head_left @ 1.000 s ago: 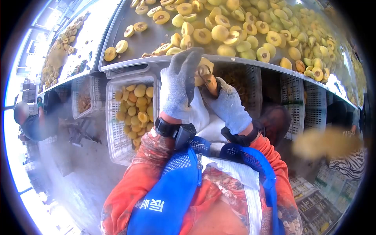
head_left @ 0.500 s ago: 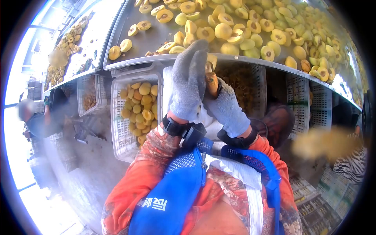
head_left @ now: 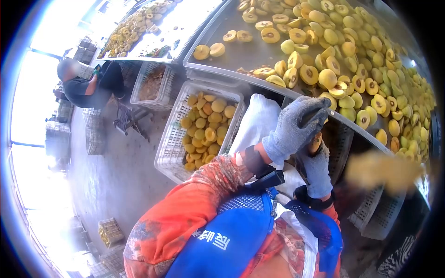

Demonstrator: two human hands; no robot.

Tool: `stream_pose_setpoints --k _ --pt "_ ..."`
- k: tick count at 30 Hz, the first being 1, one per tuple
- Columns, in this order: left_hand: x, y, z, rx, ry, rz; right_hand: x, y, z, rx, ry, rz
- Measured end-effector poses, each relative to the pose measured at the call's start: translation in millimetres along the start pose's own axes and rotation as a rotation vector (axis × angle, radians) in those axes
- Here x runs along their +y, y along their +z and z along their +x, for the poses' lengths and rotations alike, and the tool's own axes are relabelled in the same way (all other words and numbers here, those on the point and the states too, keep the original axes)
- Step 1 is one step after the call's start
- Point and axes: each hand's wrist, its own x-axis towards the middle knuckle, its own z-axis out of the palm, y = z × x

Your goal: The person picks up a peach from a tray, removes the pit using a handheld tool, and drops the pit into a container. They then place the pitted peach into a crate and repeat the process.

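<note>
My left hand [head_left: 294, 132], in a grey work glove, is raised at the table's near edge. Its fingers are bent and close together over the right hand; what they hold, if anything, is hidden. Just below and to the right, my right hand [head_left: 317, 172], gloved alike, is closed round a short brown handle [head_left: 316, 143] that looks like wood; its working end is hidden by the left hand. Close beyond them, many halved yellow-green fruits [head_left: 308, 74], like apricots or plums, lie on the metal table [head_left: 213, 62], some with the stone showing.
A white crate [head_left: 174, 139] of yellow fruit halves stands on the floor left of my arms, beside a white sack [head_left: 257, 118]. Another crate [head_left: 153, 85] holds brownish scraps. Farther left, a person [head_left: 85, 85] sits by a second table [head_left: 181, 32]. A tan blur covers the lower right.
My view has swung left, so the hands and table appear farther right. The left hand's fingers, stretched upward before, now bend over toward the right hand. The right hand keeps its grip on the brown handle.
</note>
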Motion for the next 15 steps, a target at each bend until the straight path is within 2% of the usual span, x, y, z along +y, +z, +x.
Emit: stream_pose_setpoints --k 4,7,8,9,10,11,12,14,15 --pt "1.1 -3.4 -1.1 -0.114 -0.04 0.201 -1.6 -15.9 1.3 -0.143 0.14 -0.107" --pt "1.5 5.2 -5.0 -0.01 -0.183 0.079 24.1 -3.8 1.1 -0.092 0.094 0.074" --pt "-0.6 5.0 -4.0 -0.012 -0.081 0.214 24.8 3.4 -2.1 -0.051 0.02 0.051" --pt "2.4 9.4 -6.4 0.03 -0.206 0.019 26.6 6.2 -5.1 -0.04 0.108 0.088" --pt "-16.6 2.7 -6.9 -0.021 -0.178 0.093 28.8 10.3 -6.1 -0.045 0.191 0.032" --pt "-26.7 -0.9 -11.4 -0.031 -0.237 0.087 34.2 9.9 -4.0 -0.026 0.061 -0.051" --pt "-20.3 2.5 -11.8 0.005 -0.425 -0.118 36.3 9.0 -1.5 0.004 -0.067 -0.138" --pt "-6.2 7.7 -5.7 0.004 -0.388 -0.188 21.3 -9.0 4.5 -0.148 0.161 0.064" --pt "-3.2 8.9 -2.1 -0.036 -0.354 -0.108 20.9 -12.8 3.9 -0.117 0.283 0.297"
